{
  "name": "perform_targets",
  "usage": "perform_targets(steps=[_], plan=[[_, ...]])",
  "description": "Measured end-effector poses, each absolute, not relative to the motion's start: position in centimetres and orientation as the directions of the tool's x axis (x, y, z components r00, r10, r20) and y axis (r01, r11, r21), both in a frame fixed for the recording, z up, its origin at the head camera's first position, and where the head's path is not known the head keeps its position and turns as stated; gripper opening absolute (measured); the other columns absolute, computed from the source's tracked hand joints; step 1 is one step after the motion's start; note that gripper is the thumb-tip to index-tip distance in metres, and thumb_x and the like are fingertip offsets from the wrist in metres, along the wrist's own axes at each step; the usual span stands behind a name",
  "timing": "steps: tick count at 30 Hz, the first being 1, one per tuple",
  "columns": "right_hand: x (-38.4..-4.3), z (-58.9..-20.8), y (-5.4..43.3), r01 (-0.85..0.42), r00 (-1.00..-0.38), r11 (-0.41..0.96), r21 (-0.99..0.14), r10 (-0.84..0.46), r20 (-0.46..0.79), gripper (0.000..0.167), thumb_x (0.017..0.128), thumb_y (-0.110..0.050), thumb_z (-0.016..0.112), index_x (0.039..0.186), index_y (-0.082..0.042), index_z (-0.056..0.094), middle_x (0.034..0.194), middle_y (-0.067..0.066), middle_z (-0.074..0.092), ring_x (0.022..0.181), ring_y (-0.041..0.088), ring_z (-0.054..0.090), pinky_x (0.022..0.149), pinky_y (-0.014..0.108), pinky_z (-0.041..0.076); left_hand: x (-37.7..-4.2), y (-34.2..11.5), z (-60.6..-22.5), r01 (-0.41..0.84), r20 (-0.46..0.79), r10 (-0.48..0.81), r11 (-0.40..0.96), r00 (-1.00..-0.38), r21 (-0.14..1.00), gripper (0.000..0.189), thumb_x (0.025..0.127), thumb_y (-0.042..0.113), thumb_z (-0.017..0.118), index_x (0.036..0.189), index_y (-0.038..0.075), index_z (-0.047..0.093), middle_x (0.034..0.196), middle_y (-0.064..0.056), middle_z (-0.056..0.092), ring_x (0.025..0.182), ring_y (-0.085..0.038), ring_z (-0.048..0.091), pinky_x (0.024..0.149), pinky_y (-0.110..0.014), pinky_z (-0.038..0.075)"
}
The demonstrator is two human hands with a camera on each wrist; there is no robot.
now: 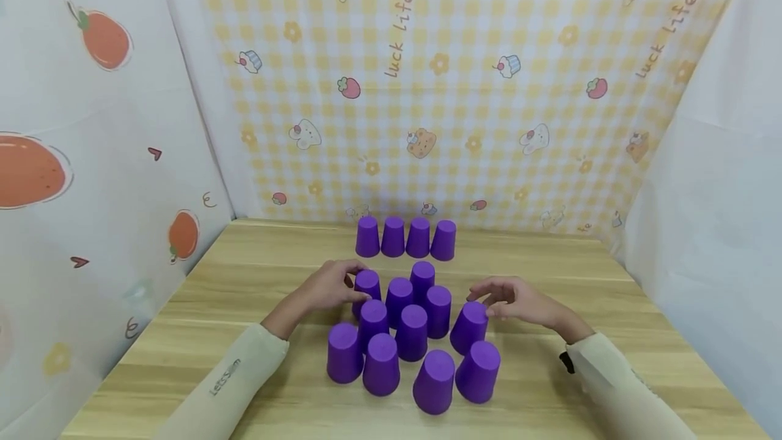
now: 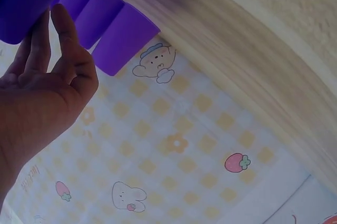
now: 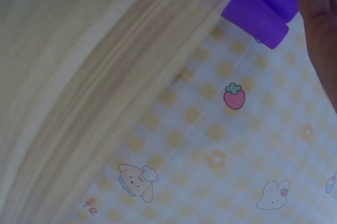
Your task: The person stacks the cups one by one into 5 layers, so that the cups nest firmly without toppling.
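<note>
Several purple cups stand upside down on the wooden table. In the head view, my left hand [image 1: 330,285] holds the cup [image 1: 367,281] at the left of the middle group, thumb in front and fingers behind. The left wrist view shows the fingers of this hand [image 2: 58,76] against a purple cup [image 2: 23,2]. My right hand [image 1: 518,299] is at the upper part of the cup [image 1: 469,328] on the group's right side, its thumb at the near side and its fingers reaching behind. In the right wrist view only part of this hand [image 3: 322,29] shows, at the edge.
A row of cups, its right end cup [image 1: 443,241] included, stands at the back. Nearest me are more upturned cups, among them one at the front [image 1: 434,386]. The wooden table [image 1: 244,253] meets a checked cloth [image 1: 464,175] behind and white cloth [image 1: 690,175] at the right.
</note>
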State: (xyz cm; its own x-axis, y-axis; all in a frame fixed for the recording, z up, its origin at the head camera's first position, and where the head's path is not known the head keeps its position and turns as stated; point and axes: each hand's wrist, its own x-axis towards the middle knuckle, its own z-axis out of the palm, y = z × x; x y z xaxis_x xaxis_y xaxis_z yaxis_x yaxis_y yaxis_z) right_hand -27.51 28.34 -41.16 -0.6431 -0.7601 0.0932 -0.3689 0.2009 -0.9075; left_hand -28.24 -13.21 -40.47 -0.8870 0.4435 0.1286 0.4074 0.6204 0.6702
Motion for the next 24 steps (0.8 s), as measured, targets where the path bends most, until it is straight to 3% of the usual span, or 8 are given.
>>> perform_targets(steps=[4,9,16,24], plan=[[-27.3,-41.1,28.3,-0.342,-0.646,0.210,-0.916,-0.760,0.067,0.049,0.090,0.001,0.068,0.133,0.013,0.049,0.129,0.032,0.056,0.109,0.030,0.065,0.081,0.042,0.058,-28.7,-13.2,-40.6,0.408,0.138,0.434,0.626,-0.890,0.664,0.043,0.078,0.029,0.086,0.115,0.015,0.069,0.113,-0.005,0.070,0.085,-0.013,0.063,0.075,-0.032,0.053],[-27.1,-41.2,27.9,-0.350,-0.646,0.212,-0.913,-0.760,0.071,0.047,0.086,0.002,0.071,0.129,0.009,0.055,0.120,0.023,0.065,0.106,0.023,0.066,0.079,0.041,0.059,-29.2,-13.5,-41.0,0.397,0.141,0.418,0.624,-0.897,0.673,0.047,0.076,0.032,0.087,0.116,0.015,0.069,0.115,-0.006,0.070,0.082,-0.011,0.063,0.073,-0.031,0.053],[-26.8,-41.9,27.4,-0.409,-0.591,0.134,-0.903,-0.792,0.151,0.043,0.086,0.005,0.071,0.126,0.007,0.059,0.113,0.013,0.071,0.103,0.022,0.069,0.072,0.043,0.060,-29.4,-13.2,-41.0,0.360,0.114,0.394,0.636,-0.912,0.683,0.049,0.076,0.031,0.087,0.118,0.015,0.068,0.116,-0.006,0.069,0.084,-0.012,0.066,0.075,-0.032,0.054],[-26.9,-42.1,28.2,-0.416,-0.684,0.229,-0.880,-0.717,0.137,0.040,0.088,0.000,0.071,0.126,0.004,0.059,0.114,0.006,0.070,0.100,0.020,0.068,0.076,0.038,0.059,-29.8,-12.4,-40.8,0.335,0.120,0.346,0.669,-0.930,0.663,0.048,0.074,0.032,0.088,0.115,0.016,0.068,0.113,-0.004,0.070,0.087,-0.015,0.067,0.075,-0.033,0.054]])
